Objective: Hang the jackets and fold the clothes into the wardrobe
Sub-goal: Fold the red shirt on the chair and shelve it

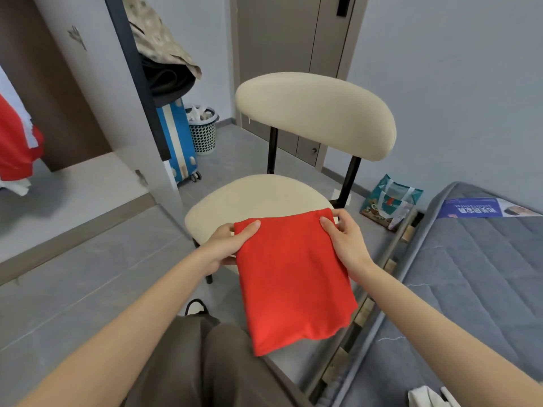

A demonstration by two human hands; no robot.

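Now you are holding the folded red garment [293, 283] at 12 o'clock, its long axis hanging toward your knees. Your left grip [232, 242] and right grip [343, 239] are each pinching a top corner over the chair [252, 198]. Beyond, the wardrobe [76, 183] is waiting at 10 o'clock, nearer your left grip.

The left edge cuts off the hanging red-and-white garment [16, 142].

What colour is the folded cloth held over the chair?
The folded cloth is plain bright red, no pattern, seen clearly in the head view.
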